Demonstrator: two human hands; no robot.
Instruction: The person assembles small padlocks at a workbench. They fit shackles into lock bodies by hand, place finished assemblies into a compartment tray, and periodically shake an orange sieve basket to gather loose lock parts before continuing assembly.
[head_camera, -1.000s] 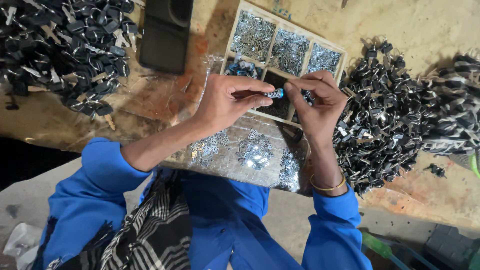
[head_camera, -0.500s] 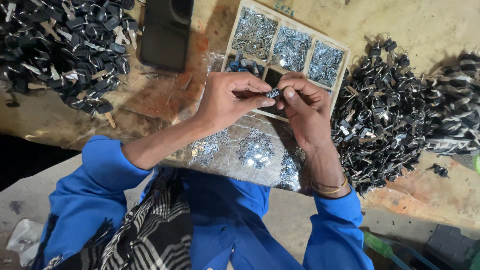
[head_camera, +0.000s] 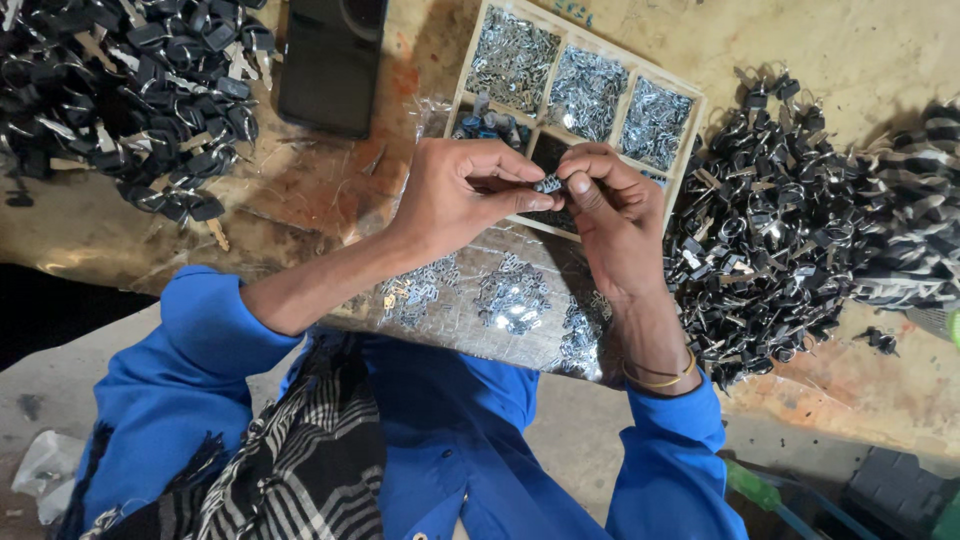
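My left hand (head_camera: 455, 195) and my right hand (head_camera: 612, 222) meet above a wooden compartment tray (head_camera: 580, 50). Between their fingertips they pinch one small dark and silver metal part (head_camera: 549, 184). The tray's upper compartments hold heaps of small shiny metal pieces; a lower one holds bluish pieces (head_camera: 487, 126). Under my wrists lies a clear plastic sheet (head_camera: 470, 330) with clusters of small silver parts (head_camera: 512, 293) on it. Both arms wear blue sleeves, and a thin bangle (head_camera: 655, 380) circles my right wrist.
A large pile of black-headed keys (head_camera: 120, 90) lies at the top left. Another big heap of keys (head_camera: 790, 220) spreads at the right. A black rectangular device (head_camera: 332, 60) stands beside the tray. The worn wooden bench edge (head_camera: 830, 420) runs along the lower right.
My right hand has drawn in to the left, closing the gap to my left hand. Both hands now pinch the small part together over the tray.
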